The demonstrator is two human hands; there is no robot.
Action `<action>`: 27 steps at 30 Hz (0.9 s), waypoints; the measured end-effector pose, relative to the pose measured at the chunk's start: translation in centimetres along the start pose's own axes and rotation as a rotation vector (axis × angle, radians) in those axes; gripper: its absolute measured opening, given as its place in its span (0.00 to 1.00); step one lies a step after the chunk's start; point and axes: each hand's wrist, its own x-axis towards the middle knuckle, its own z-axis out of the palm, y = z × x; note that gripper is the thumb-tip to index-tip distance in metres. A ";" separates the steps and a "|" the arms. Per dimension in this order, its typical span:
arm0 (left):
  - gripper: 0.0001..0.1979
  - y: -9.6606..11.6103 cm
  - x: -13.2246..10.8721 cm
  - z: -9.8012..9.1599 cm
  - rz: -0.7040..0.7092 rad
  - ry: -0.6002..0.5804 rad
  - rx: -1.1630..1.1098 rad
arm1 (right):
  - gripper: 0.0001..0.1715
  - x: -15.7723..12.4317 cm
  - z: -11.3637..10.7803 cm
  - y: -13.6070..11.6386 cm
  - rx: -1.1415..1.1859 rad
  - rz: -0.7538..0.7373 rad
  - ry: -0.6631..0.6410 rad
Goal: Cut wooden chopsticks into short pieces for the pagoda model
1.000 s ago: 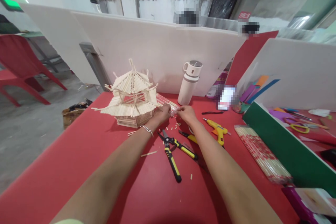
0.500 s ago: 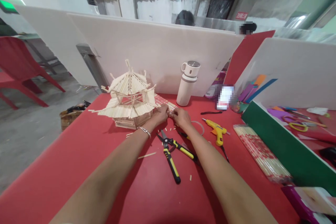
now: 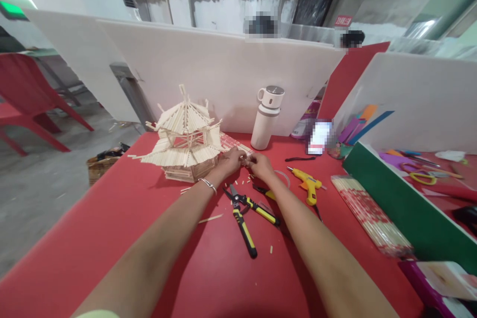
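A pagoda-like model of pale sticks stands on the red table. Just right of it, my left hand has its fingers closed at the near end of a red-and-white pack of sticks. Facing it, my right hand pinches close by. A small shiny thing shows between the fingertips, too small to name. Nearer me lie open cutters with black and yellow handles, with short stick pieces around them. A yellow glue gun lies right of my right hand.
Behind the hands stands a white bottle before a white partition. A phone is at the back right. Farther right are a wrapped stick bundle and a green board. A red chair stands at the left.
Both hands have shifted slightly to the right, and a small shiny thing now shows between their fingertips. The model and tools keep their places.
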 end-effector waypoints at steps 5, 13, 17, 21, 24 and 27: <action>0.05 0.0 0.6 0.3 0.009 0.012 0.037 | 0.08 0.6 0.0 0.6 0.031 0.006 0.022; 0.05 0.2 0.2 0.0 -0.052 -0.018 0.040 | 0.10 0.4 -0.8 -0.6 -0.127 -0.042 0.084; 0.08 0.5 0.2 -0.4 -0.084 -0.054 0.046 | 0.10 0.4 -1.2 -1.1 -0.208 -0.097 0.101; 0.13 1.1 0.4 -0.6 -0.076 -0.061 0.070 | 0.11 0.6 -1.7 -1.3 -0.243 -0.107 0.083; 0.15 1.5 0.8 -0.3 -0.061 -0.029 0.102 | 0.10 0.6 -2.0 -1.4 -0.267 -0.106 0.064; 0.13 1.7 1.2 0.2 -0.066 -0.005 0.131 | 0.10 0.6 -2.1 -1.7 -0.289 -0.092 0.059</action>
